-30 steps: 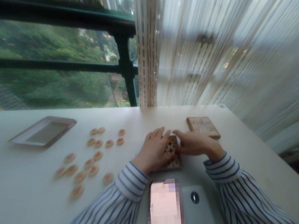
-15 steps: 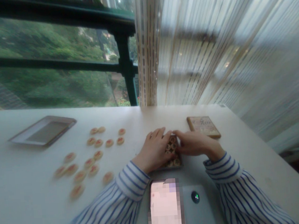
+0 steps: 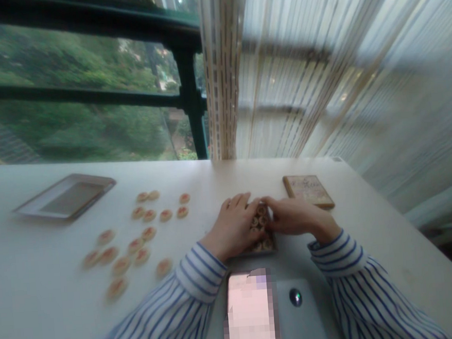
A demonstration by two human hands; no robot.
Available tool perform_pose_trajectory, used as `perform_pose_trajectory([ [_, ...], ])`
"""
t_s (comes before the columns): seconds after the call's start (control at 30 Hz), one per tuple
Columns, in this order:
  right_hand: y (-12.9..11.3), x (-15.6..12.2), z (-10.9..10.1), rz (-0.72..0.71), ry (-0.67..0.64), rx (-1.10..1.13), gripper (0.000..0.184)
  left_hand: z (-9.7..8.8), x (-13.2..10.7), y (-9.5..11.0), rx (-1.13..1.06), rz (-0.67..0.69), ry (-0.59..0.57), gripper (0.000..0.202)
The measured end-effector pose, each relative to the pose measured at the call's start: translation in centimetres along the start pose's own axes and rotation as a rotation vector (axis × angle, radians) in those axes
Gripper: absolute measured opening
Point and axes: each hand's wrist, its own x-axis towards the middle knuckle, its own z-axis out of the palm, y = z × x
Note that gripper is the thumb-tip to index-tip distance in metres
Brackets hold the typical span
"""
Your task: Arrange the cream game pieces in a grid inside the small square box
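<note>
A small box [image 3: 269,250] of round wooden Chinese chess pieces [image 3: 261,221] lies in front of me, the pieces set close together in rows. My left hand [image 3: 232,226] lies across its left part, fingers stretched toward the far side and thumb over the pieces, hiding much of the box. At the right edge, my right hand [image 3: 291,216] has its fingers bent around the side, index finger near the far corner. Whether it also holds a piece is hidden. To the left, several loose pieces with red markings [image 3: 141,255] are scattered on the white table [image 3: 44,285].
A shallow tray-like lid [image 3: 64,214] sits at the far left. Beyond my right hand lies a flat patterned box [image 3: 308,190]. A phone [image 3: 249,312] rests near me beside a pale device with a round dark button [image 3: 296,297]. String curtains [image 3: 224,87] and a green railing [image 3: 191,89] stand behind.
Almost nothing differs. Both hands stay at the box with hardly any movement, and the loose pieces keep their places. The view has shifted very slightly.
</note>
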Motion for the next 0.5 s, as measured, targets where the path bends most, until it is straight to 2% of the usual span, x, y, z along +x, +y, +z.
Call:
perform_pose_trajectory([
  [0.5, -0.11, -0.06, -0.13, 0.009, -0.012, -0.031, 0.049, -0.16, 0.09, 0.11, -0.012, 0.000, -0.012, 0.069],
])
